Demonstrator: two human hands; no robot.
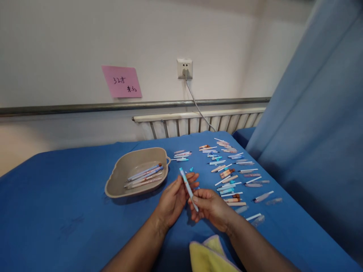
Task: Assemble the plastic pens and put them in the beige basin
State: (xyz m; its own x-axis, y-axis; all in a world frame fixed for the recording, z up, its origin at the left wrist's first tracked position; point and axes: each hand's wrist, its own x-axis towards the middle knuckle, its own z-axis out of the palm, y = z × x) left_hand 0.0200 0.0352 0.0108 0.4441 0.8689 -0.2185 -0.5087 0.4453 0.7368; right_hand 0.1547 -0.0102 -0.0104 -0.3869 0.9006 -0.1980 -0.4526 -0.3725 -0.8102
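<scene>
A light blue pen (186, 185) stands slanted between both hands above the blue table (65, 211). My left hand (172, 200) pinches its upper part with thumb and fingers. My right hand (210, 207) is closed round its lower white tip. To the left sits a beige tray (119, 166) holding several assembled pens (144, 176). Right of the hands lie several loose pen parts (229, 177): barrels, refills, caps.
A yellow cloth (208, 257) lies at the near edge between my forearms. A blue curtain (317, 105) hangs at the right. Behind the table are a white radiator (198, 122), a wall socket with cable (184, 69) and a pink note (121, 82).
</scene>
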